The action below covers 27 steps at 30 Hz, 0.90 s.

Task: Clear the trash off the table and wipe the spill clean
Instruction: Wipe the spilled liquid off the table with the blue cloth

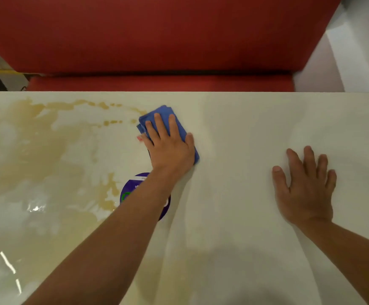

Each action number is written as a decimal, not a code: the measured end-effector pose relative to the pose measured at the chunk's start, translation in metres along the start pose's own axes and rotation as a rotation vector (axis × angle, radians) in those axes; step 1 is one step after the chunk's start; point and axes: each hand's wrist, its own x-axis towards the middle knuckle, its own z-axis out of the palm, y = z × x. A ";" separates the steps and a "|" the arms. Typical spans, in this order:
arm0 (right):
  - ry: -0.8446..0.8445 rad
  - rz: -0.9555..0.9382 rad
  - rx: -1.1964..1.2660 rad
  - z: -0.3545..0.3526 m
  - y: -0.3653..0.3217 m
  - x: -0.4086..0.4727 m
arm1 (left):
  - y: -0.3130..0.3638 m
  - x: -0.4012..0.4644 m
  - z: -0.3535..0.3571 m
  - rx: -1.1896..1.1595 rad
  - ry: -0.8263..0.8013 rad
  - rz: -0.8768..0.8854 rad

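A folded blue cloth (pixel 160 114) lies flat on the cream table (pixel 234 133) near its far edge. My left hand (pixel 170 148) presses down on the cloth with fingers spread over it. A brown liquid spill (pixel 36 146) spreads over the left half of the table, with drops reaching up to the cloth. My right hand (pixel 306 186) rests palm down on the dry right side, fingers apart, holding nothing. A round purple sticker (pixel 133 190) shows on the table, partly hidden under my left forearm.
A red padded bench seat (pixel 157 36) runs along the far side of the table. A white wall or ledge (pixel 355 51) stands at the right rear.
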 end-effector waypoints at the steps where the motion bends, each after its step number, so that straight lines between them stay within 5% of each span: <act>1: 0.002 0.004 0.005 0.000 -0.001 0.000 | -0.003 0.018 -0.005 -0.013 0.002 -0.032; 5: -0.001 0.001 0.000 -0.002 -0.003 -0.001 | -0.008 0.042 -0.013 -0.014 -0.008 -0.099; 13: -0.010 0.010 -0.011 -0.003 -0.004 -0.001 | 0.008 -0.078 0.012 0.064 -0.062 0.056; 22: 0.002 -0.001 -0.010 0.002 -0.001 0.000 | -0.006 0.058 -0.015 0.049 -0.087 0.105; 27: 0.013 0.002 -0.011 0.001 -0.002 -0.001 | -0.002 0.029 -0.011 0.068 -0.070 0.260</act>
